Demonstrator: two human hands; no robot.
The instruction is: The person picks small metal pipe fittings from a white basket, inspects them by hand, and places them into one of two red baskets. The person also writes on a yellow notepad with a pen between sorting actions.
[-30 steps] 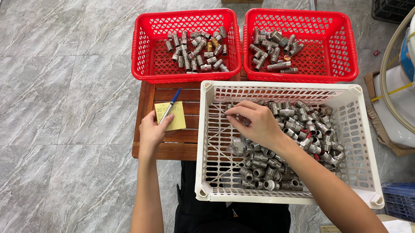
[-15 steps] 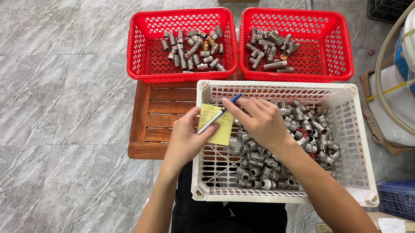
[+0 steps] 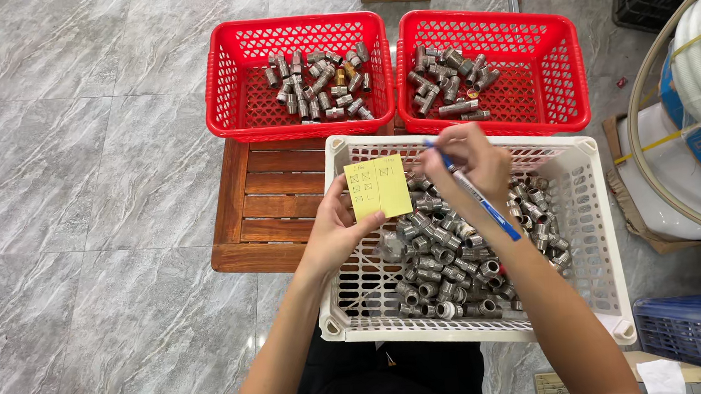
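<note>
Head view: left hand (image 3: 333,236) pinches yellow note (image 3: 378,187); right hand (image 3: 469,163) grips blue pen (image 3: 480,199).

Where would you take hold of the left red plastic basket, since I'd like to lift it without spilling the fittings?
Grip the left red plastic mesh basket by its thick rolled rim, one hand on each short side, coming from above. The rim flares outward and the metal fittings lie low in the middle, so level side grips probably keep them settled.
</note>
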